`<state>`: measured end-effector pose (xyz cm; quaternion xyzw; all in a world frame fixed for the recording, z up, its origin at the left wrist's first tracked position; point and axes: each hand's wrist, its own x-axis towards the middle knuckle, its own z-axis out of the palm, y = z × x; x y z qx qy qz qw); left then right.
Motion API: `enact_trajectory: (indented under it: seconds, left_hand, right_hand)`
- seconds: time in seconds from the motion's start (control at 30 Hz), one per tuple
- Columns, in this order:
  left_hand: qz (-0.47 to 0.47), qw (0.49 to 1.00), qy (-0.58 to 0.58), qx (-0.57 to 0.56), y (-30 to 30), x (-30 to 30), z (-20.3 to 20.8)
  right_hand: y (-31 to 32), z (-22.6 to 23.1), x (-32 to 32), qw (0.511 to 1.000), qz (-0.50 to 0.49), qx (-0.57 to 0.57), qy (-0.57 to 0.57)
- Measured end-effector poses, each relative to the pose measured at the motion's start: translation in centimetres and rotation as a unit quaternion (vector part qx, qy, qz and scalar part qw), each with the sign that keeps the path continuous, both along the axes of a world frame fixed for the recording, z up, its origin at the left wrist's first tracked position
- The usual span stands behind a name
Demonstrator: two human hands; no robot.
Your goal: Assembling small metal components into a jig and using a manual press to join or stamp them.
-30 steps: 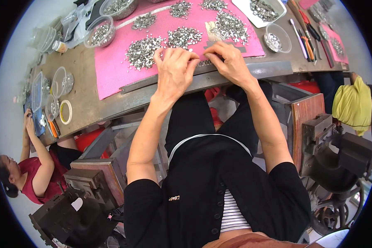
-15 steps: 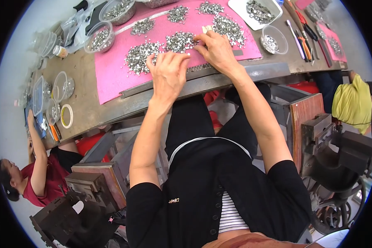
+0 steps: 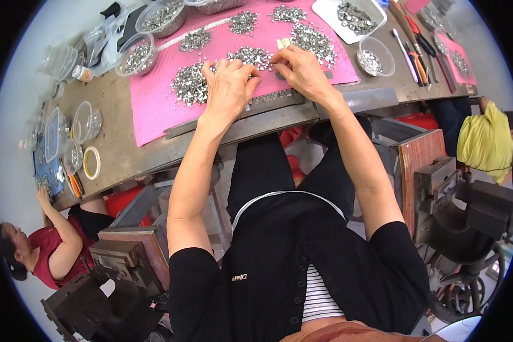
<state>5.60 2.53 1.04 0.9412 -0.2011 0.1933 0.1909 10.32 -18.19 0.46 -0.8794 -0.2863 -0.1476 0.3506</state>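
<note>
My left hand point(image 3: 227, 91) is at the right edge of a pile of small silvery metal pieces point(image 3: 189, 86) on a pink mat point(image 3: 148, 114). Its fingers curl down toward the thumb, and whatever they pinch is too small to make out. My right hand point(image 3: 306, 74) is at the right end of a smaller metal-piece pile point(image 3: 251, 55), thumb and forefinger drawn together; what lies between them is hidden. Below both hands, a dark metal strip with a row of notches or small pieces point(image 3: 273, 100) lies along the mat's near edge.
More piles point(image 3: 313, 43) dot the mat. Clear tubs point(image 3: 137, 56) and a white tray point(image 3: 365, 12) of pieces stand around it. Pliers point(image 3: 419, 65) lie right, a tape roll point(image 3: 92, 162) left. A person in red point(image 3: 57, 245) sits left, another in yellow point(image 3: 484, 142) right.
My left hand has moved slightly, its thumb now lower. My right hand has shifted a little, and more of the notched strip shows. The person in red has drawn an arm back.
</note>
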Motion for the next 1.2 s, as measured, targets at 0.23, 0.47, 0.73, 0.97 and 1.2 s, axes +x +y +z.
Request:
enact_trajectory:
  seconds: [0.23,0.47,0.73,0.97,1.2]
  left_hand:
    - [-0.024,0.996,-0.017,-0.084,-0.9,-1.7,0.4]
    - [-0.053,0.991,-0.027,-0.117,-3.2,-3.2,-0.4]
    - [-0.05,0.991,-0.031,-0.122,-3.4,-3.6,-0.7]
    - [0.007,0.986,-0.046,-0.158,-2.4,-4.6,-0.8]
    - [0.035,0.981,-0.059,-0.183,-1.6,-5.3,-1.0]
  right_hand:
    - [0.7,-0.3,-0.2,0.999,0.027,-0.018,-0.031]
    - [-0.5,0.0,-0.8,0.999,0.035,-0.001,0.027]
    - [-1.2,0.0,-1.5,0.999,0.051,-0.011,-0.003]
    - [-2.0,1.0,-3.1,0.997,0.045,0.025,0.049]
    - [-2.1,1.2,-5.9,0.998,0.046,0.038,-0.011]
